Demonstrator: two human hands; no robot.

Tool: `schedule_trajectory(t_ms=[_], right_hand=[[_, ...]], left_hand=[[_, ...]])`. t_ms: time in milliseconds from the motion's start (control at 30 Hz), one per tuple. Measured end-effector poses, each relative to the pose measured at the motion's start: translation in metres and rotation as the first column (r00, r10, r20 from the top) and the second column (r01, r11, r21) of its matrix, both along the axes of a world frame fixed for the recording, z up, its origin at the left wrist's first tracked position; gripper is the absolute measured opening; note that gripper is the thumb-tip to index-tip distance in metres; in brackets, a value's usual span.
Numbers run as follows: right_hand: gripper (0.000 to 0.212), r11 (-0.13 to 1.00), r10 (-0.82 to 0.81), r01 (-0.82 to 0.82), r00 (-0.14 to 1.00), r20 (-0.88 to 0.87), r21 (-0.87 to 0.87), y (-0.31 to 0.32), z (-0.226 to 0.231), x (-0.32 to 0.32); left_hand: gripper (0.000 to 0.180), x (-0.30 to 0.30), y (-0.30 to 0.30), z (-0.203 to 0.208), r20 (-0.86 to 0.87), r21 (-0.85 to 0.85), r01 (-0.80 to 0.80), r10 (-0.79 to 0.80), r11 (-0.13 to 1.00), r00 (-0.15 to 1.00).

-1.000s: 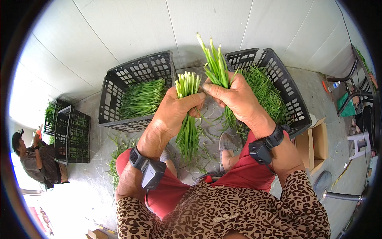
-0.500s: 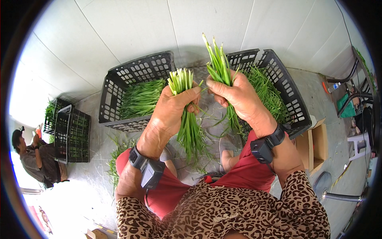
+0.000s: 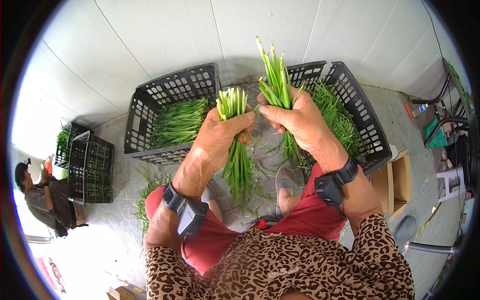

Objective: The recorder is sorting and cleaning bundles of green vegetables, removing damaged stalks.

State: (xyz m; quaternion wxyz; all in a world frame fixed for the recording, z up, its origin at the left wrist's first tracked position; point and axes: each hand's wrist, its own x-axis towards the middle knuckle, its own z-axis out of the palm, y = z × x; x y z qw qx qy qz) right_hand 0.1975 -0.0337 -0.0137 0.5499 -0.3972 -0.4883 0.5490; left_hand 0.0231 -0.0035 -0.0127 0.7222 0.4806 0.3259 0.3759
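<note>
My left hand (image 3: 220, 131) is closed round a thick bunch of green chives (image 3: 238, 167), its pale stem ends up and even, the leaves hanging down. Close beside it, my right hand (image 3: 304, 119) grips a smaller bunch of chives (image 3: 276, 80); these stems poke up at uneven heights, with leaves trailing below the fist. The two thumbs nearly meet, and a thin leaf shows between them. Beyond the left hand, neatly laid chives (image 3: 180, 122) lie in a black plastic crate (image 3: 142, 112). Looser, tangled chives (image 3: 336, 117) fill part of another black crate (image 3: 370, 132) beside my right forearm.
Loose leaves (image 3: 147, 192) litter the grey floor by my knees. An open cardboard box (image 3: 400, 185) stands right of the crates, near a white plastic stool (image 3: 450, 185). At far left a person (image 3: 45, 200) sits by stacked black crates (image 3: 90, 167). A pale wall rises behind.
My left hand and its bunch have shifted slightly right, closer to the right hand. The right-hand stems have tilted a little to the right and risen slightly.
</note>
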Motion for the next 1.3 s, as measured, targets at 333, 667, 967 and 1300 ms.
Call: schedule_trajectory(t_ms=[333,667,967,1300], right_hand=[[0.013,1.000,0.008,-0.008,1.000,-0.008,0.015,0.0013,-0.0029,0.0019],[0.013,1.000,0.002,-0.002,1.000,0.006,0.010,-0.0003,-0.0002,0.0005],[0.012,0.999,0.004,-0.008,0.996,0.087,0.041,0.0002,-0.0018,0.0005],[0.012,0.999,0.005,-0.010,0.990,0.143,0.036,0.0009,-0.0033,0.0009]], left_hand=[[0.007,0.0001,-0.0002,-0.0002,-0.036,0.027,0.021,-0.020,0.999,0.999],[0.007,-0.0023,0.0006,-0.0022,-0.007,0.006,0.032,-0.032,0.999,0.999],[0.011,-0.0020,0.0000,-0.0025,-0.040,0.026,0.031,-0.030,0.999,0.999],[0.012,-0.0022,-0.0009,-0.0018,-0.072,0.045,0.041,-0.038,0.998,0.997]])
